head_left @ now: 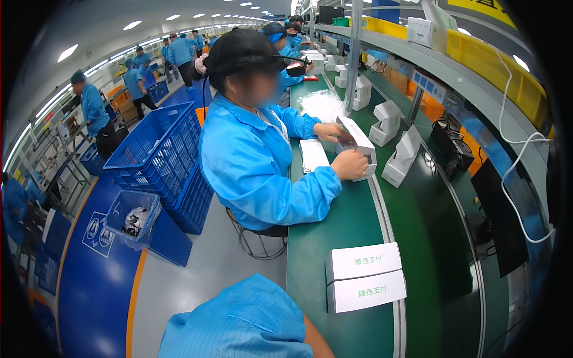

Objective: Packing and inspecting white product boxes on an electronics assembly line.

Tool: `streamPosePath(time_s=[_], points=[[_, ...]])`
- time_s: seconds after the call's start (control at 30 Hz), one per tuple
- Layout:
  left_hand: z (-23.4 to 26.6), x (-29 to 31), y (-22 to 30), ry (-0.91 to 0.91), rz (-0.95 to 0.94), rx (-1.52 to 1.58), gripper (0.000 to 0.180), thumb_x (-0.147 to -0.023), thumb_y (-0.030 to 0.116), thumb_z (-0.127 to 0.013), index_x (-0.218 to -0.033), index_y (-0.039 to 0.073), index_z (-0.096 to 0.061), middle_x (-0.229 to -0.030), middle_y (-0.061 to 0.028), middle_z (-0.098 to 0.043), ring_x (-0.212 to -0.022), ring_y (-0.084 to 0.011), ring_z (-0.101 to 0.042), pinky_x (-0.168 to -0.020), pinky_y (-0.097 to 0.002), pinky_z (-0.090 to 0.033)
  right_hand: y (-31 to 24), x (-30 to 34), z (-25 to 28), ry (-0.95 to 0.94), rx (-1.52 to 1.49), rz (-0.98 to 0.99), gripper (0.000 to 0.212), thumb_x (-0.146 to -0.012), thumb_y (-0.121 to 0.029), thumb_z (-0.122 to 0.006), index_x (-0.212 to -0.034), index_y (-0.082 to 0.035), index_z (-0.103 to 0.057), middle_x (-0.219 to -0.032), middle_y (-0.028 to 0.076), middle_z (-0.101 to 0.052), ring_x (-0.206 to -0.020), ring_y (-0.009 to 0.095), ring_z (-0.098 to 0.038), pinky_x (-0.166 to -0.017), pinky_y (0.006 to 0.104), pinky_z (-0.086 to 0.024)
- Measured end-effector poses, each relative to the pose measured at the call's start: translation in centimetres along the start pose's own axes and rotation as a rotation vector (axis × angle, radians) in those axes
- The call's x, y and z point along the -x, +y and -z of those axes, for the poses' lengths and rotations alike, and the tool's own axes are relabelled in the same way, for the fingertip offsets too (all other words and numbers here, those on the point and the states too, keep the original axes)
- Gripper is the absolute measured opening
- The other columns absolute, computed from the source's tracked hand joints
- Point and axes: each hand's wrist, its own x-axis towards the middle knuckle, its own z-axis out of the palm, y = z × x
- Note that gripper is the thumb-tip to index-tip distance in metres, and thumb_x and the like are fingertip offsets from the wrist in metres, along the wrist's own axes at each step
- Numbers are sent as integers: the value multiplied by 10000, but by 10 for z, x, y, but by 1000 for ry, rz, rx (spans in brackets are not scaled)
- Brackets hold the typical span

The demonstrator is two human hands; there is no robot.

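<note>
Neither of my hands shows in the head view. At the lower edge there is only my blue sleeve [239, 319], with a strip of bare skin [317, 339] beside it. Closest to that sleeve are two closed white boxes with green print, a farther box [365, 261] and a nearer box [367, 292], side by side on the green workbench [313, 250]. Farther along, a co-worker in a blue smock [250, 161] has both hands on an open white box [361, 146]; what lies inside is mostly hidden.
Several open white boxes [401, 158] stand on the green strip beyond the bench's metal rail. A metal shelf with yellow bins [495, 71] and a hanging white cable [507, 179] runs along the right. Blue crates [152, 152] and a lined waste bin [134, 218] stand left.
</note>
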Motion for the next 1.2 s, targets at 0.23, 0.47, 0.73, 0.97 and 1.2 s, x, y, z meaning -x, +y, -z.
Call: streamPosePath(time_s=[0.23,0.47,0.73,0.97,1.2], points=[[-2,-4,-5,-7,-25,36,348,-920,315,-681,-1073,4,-719,-1028,-212,-730,-924,-355,-687,-803,-464,-540,6,2,-2,10,-9,9,694,-744,-332,-887,-1267,3,-578,-1225,220,-599,-1105,416,-582,-982,521,-465],[1,-4,-1,-43,68,-113,331,-897,308,-671,-999,-6,-701,-948,-224,-714,-850,-363,-675,-754,-485,-520,11,3,-3,20,-15,16,702,-747,-331,-881,-1284,-1,-573,-1228,221,-603,-1105,415,-587,-983,517,-468],[0,-5,4,-10,3,-61,317,-908,302,-652,-961,-8,-689,-909,-217,-703,-819,-372,-662,-723,-479,-512,13,5,-1,29,-13,29,711,-751,-329,-874,-1304,-4,-566,-1233,223,-608,-1104,415,-594,-983,513,-471],[1,-6,6,-3,-3,-66,329,-916,305,-652,-967,-18,-685,-914,-218,-702,-829,-368,-665,-736,-461,-522,13,-1,-7,41,-10,38,720,-754,-328,-868,-1321,-8,-561,-1237,225,-612,-1104,414,-600,-984,509,-474],[5,-12,2,-53,-67,-182,310,-910,297,-647,-948,-9,-684,-926,-220,-704,-838,-374,-669,-736,-472,-522,18,-7,-11,52,-14,54,729,-757,-327,-862,-1338,-11,-556,-1241,227,-617,-1104,413,-606,-984,505,-478]])
